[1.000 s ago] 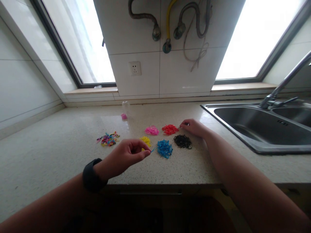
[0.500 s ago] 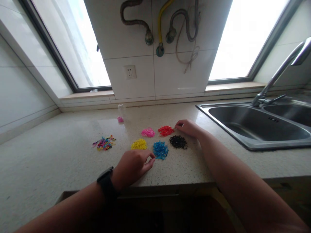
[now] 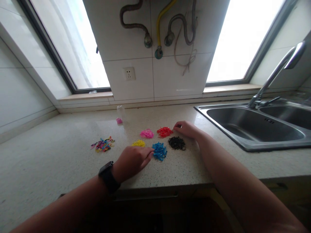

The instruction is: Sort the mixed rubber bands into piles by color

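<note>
Blue bands (image 3: 160, 152) take centre stage, heaped in a loose pile near the front edge of the speckled countertop (image 3: 63, 158), and the left hand (image 3: 133, 161) is right there! Its fingertips sit at the pile's left edge, thumb and index finger close together, though whether they grip a band I cannot tell. A dark watch (image 3: 109, 176) wraps that wrist, and the yellow pile (image 3: 138, 143) peeks out just behind the knuckles, partly covered.

Over to the right hand (image 3: 186, 129): it rests on the counter with fingers curled in, fingertips just beside the red pile (image 3: 164, 132); whether anything is pinched there, I can't tell. Black pile (image 3: 177, 143) in front of it, pink pile (image 3: 147, 133) to the left of the red, and well off to the left, a multicoloured pile (image 3: 103, 145)!
</note>
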A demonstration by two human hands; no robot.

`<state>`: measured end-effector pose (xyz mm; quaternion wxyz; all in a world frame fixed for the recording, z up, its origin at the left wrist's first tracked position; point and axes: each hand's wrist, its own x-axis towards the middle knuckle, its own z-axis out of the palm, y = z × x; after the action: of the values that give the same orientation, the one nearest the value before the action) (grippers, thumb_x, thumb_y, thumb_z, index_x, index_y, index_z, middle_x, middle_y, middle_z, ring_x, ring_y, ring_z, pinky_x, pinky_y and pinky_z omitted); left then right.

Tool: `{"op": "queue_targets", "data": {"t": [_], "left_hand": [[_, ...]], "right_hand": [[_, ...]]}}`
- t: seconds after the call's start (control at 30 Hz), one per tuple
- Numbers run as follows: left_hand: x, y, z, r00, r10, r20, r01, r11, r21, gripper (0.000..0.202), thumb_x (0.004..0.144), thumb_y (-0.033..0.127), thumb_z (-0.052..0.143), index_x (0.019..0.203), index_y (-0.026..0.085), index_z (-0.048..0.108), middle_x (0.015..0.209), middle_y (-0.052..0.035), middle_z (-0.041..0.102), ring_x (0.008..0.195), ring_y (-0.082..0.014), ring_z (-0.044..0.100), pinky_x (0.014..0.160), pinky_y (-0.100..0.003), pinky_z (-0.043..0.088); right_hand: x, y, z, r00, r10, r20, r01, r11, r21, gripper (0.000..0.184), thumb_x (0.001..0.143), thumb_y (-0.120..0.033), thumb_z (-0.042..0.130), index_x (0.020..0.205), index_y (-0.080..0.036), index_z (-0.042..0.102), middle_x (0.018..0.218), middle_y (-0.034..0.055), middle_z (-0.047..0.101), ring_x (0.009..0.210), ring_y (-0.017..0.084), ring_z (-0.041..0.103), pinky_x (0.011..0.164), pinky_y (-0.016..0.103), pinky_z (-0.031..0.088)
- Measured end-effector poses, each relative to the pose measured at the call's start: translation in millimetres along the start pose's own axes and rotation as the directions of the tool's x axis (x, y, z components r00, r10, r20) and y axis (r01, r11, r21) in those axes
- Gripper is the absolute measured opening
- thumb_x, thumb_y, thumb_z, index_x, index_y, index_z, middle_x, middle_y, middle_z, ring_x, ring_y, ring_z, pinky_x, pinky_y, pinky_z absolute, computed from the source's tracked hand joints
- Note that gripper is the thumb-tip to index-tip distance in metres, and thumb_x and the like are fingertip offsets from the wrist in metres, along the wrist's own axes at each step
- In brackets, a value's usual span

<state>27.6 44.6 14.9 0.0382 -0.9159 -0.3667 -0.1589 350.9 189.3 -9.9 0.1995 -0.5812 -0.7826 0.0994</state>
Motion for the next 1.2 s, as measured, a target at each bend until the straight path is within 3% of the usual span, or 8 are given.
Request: {"op": "queue_targets", "data": {"t": [0.33,0.5,0.57,0.67,0.8,0.87,1.03,1.2], "left_hand": [[-20,-47,-20.6,0.997,-0.030,-0.076,0.029,0.999,-0.015,0.028,0.101,0.030,0.046,0.104,0.018,0.070,0.085,-0.0055,0.075,0.072,-0.0170,0.069,0.068,-0.029,0.050],[-32,-86,-31.7,0.995,-0.050,-0.083,0.057,0.995,0.082,0.029,0.100,0.033,0.044,0.098,0.019,0.070,0.083,-0.0039,0.074,0.071,-0.0163,0.068,0.067,-0.028,0.047],[-38,-109,-37.9,0.986,-0.117,-0.118,0.131,0.985,0.115,0.029,0.098,0.035,0.045,0.099,0.020,0.071,0.087,-0.0034,0.075,0.074,-0.0172,0.068,0.067,-0.028,0.046],[-53,-151,-47.1,0.930,-0.300,-0.211,0.323,0.943,0.084,0.031,0.097,0.039,0.045,0.102,0.022,0.071,0.090,-0.0021,0.075,0.073,-0.0167,0.068,0.067,-0.026,0.045],[-83,-205,-48.3,0.783,-0.540,-0.308,0.555,0.831,-0.047,0.040,0.096,0.046,0.042,0.103,0.021,0.072,0.080,-0.0014,0.073,0.065,-0.0165,0.062,0.065,-0.026,0.042],[-97,-225,-42.7,0.743,-0.596,-0.305,0.606,0.792,-0.071,0.044,0.095,0.046,0.040,0.102,0.018,0.073,0.077,-0.0028,0.072,0.065,-0.0176,0.061,0.065,-0.026,0.042],[-115,-250,-24.8,0.704,-0.689,-0.171,0.679,0.724,-0.119,0.052,0.090,0.050,0.038,0.102,0.015,0.073,0.089,-0.0064,0.074,0.079,-0.0215,0.065,0.072,-0.027,0.045],[-115,-256,-18.4,0.705,-0.698,-0.128,0.689,0.717,-0.112,0.054,0.089,0.052,0.037,0.104,0.015,0.073,0.071,-0.0038,0.069,0.068,-0.0212,0.061,0.066,-0.027,0.043]], "right_hand": [[1,6,1,1.000,-0.003,0.003,0.003,1.000,0.029,0.025,0.086,-0.036,0.059,0.095,-0.021,0.077,0.090,0.0057,0.076,0.079,0.019,0.066,0.071,0.028,0.047],[1,8,1,1.000,-0.019,-0.002,0.019,0.999,0.043,0.026,0.087,-0.036,0.058,0.095,-0.020,0.077,0.091,0.0062,0.076,0.079,0.019,0.065,0.072,0.029,0.047],[0,8,1,1.000,-0.024,-0.003,0.024,0.999,0.046,0.026,0.087,-0.036,0.058,0.095,-0.020,0.077,0.092,0.0063,0.076,0.079,0.019,0.065,0.071,0.028,0.047],[0,8,1,1.000,-0.025,-0.003,0.025,0.999,0.047,0.027,0.087,-0.037,0.057,0.094,-0.020,0.077,0.092,0.0060,0.076,0.079,0.019,0.065,0.071,0.028,0.046],[0,8,0,1.000,-0.012,0.004,0.012,0.999,0.042,0.027,0.087,-0.038,0.058,0.094,-0.021,0.077,0.092,0.0061,0.076,0.079,0.018,0.065,0.070,0.027,0.046],[0,7,0,1.000,-0.004,0.001,0.004,0.999,0.043,0.027,0.086,-0.039,0.058,0.095,-0.021,0.077,0.092,0.0062,0.076,0.078,0.018,0.065,0.069,0.028,0.046],[-2,3,0,0.999,-0.004,-0.050,0.008,0.997,0.074,0.030,0.087,-0.041,0.057,0.093,-0.019,0.076,0.085,0.0066,0.074,0.073,0.018,0.063,0.069,0.029,0.046],[-5,-19,-3,0.988,-0.059,-0.145,0.087,0.978,0.192,0.034,0.088,-0.044,0.055,0.095,-0.017,0.075,0.080,0.0057,0.072,0.068,0.016,0.058,0.064,0.028,0.044]]}}
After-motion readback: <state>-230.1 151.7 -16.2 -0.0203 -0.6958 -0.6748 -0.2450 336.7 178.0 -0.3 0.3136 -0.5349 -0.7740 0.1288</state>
